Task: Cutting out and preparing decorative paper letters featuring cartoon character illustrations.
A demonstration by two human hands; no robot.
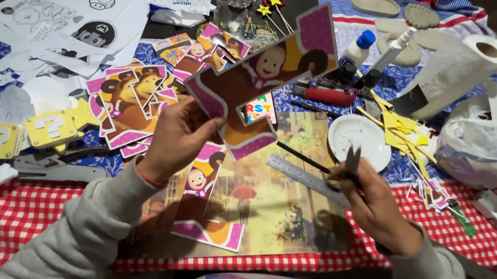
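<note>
Grey sleeves lead up to the hands: the left hand (pixel 175 138) pinches a cartoon-printed letter cutout (pixel 262 80), lifted clear above the counter (pixel 25 218) for viewing, while the right hand (pixel 371 201) grips what looks like small scissors (pixel 352 161), points up, near the steel ruler (pixel 306 179).

Paper towel roll (pixel 465 69), white plate (pixel 359 140)

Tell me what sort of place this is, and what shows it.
Most likely a home craft table set up for making party decorations. The left hand holds a cartoon-printed cutout, the right hand holds scissors, and a metal ruler and glue bottle lie on the checked tablecloth.
</note>
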